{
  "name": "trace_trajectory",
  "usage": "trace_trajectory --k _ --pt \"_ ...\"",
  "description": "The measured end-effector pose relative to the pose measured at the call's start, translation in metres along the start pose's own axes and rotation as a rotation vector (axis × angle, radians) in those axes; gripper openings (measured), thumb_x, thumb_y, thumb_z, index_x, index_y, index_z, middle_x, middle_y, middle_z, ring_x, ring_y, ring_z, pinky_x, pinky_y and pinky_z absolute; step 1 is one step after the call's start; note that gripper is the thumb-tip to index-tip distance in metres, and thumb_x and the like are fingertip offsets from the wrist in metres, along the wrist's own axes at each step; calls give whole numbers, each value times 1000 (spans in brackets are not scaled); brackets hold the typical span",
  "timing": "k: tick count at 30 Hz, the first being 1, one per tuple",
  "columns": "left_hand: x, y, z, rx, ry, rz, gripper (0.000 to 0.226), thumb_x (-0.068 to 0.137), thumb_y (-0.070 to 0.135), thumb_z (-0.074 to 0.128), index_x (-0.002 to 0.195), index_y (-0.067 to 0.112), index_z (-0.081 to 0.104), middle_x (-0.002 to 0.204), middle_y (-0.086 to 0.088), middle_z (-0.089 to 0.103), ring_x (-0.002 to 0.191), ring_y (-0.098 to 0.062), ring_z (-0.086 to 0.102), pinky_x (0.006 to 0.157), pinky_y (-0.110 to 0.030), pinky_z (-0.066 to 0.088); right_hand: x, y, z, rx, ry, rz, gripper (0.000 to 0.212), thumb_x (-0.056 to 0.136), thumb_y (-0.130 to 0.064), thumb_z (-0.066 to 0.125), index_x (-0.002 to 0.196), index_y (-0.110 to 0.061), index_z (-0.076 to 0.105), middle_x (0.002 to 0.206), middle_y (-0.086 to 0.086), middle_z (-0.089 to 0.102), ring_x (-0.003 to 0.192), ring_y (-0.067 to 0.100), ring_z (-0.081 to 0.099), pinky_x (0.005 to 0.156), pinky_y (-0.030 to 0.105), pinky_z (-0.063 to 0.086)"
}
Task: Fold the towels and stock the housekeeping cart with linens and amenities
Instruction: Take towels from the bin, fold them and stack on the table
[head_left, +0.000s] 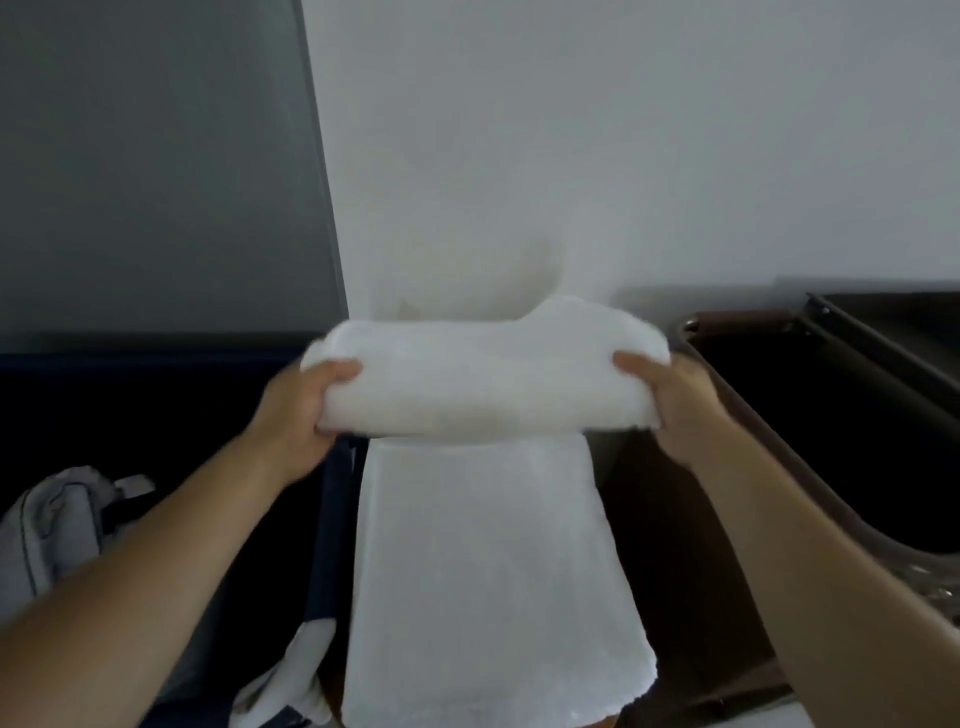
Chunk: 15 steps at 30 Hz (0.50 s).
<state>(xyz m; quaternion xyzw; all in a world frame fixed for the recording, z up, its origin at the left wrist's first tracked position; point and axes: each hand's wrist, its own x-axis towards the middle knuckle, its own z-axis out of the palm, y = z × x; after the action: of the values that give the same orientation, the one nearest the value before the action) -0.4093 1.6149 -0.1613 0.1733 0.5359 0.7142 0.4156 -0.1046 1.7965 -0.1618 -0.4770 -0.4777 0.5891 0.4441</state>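
A white towel (483, 384) is held up in front of me, its top part folded into a thick roll and its lower part hanging straight down to the frame's bottom. My left hand (296, 410) grips the roll's left end, thumb on the front. My right hand (670, 400) grips the right end in the same way. Both arms reach forward at chest height. The picture is slightly blurred around the hands.
A dark brown cart bin (810, 405) with a rounded rim stands at the right. At the left, a grey bag (57, 530) lies on a dark blue surface (156, 405). White cloth (291, 686) hangs at the bottom left. A white wall (571, 156) is straight ahead.
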Motion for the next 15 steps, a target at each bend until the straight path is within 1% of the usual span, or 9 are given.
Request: trace_trajectory --k 2,3,4,5,6,8,10,11,15 --pt "-27 -62 -27 79 2 -135 21 90 4 58 108 12 65 87 -6 75 75 -22 72 59 -31 57 -26 59 -24 -130 41 125 27 71 -17 86 92 -6 72 86 13 76 71 30 74 57 39 59" --pt "-39 -95 -40 148 22 -221 24 91 4 59 113 8 64 93 -11 74 81 -27 70 63 -34 56 -41 91 -35 -190 52 206 27 70 -17 87 91 -8 71 82 11 76 66 27 74 51 34 57" --pt "-51 -125 -52 202 48 -306 26 91 4 60 117 3 64 98 -15 72 85 -31 68 66 -36 54 -55 120 -45 -236 51 287 27 70 -17 87 90 -8 71 82 11 76 65 26 74 48 31 55" --pt "-62 -152 -62 237 76 -386 28 91 4 61 118 -1 63 100 -19 71 87 -35 67 67 -37 52 -68 145 -55 -283 47 361 28 70 -17 88 90 -8 70 84 11 76 68 27 73 50 30 55" --pt "-73 -174 -70 259 110 -457 28 90 5 62 117 -4 63 97 -22 72 86 -35 67 67 -38 52 -80 165 -62 -342 44 426 29 70 -20 88 89 -10 69 88 10 74 72 27 72 53 30 54" --pt "-89 -201 -80 312 185 -520 25 89 9 67 110 -5 66 84 -19 74 78 -34 69 60 -37 55 -95 189 -70 -408 41 498 33 69 -24 89 88 -14 64 91 6 70 78 23 68 55 29 50" --pt "-93 -209 -85 356 203 -511 25 88 12 71 106 -5 67 80 -18 74 75 -33 70 52 -34 56 -97 193 -72 -413 33 494 35 71 -25 88 91 -13 62 92 4 68 82 23 65 58 30 49" --pt "-93 -208 -85 357 202 -504 24 88 13 71 106 -4 67 80 -17 74 75 -32 70 50 -33 55 -95 190 -71 -427 28 471 35 72 -25 87 93 -13 62 93 3 67 82 22 64 59 30 48" --pt "-92 -195 -86 269 87 -408 19 91 17 67 106 5 67 90 -12 76 79 -29 73 55 -31 56 -85 172 -73 -445 46 321 21 78 -23 82 85 -17 63 86 -1 68 76 17 65 51 23 47"
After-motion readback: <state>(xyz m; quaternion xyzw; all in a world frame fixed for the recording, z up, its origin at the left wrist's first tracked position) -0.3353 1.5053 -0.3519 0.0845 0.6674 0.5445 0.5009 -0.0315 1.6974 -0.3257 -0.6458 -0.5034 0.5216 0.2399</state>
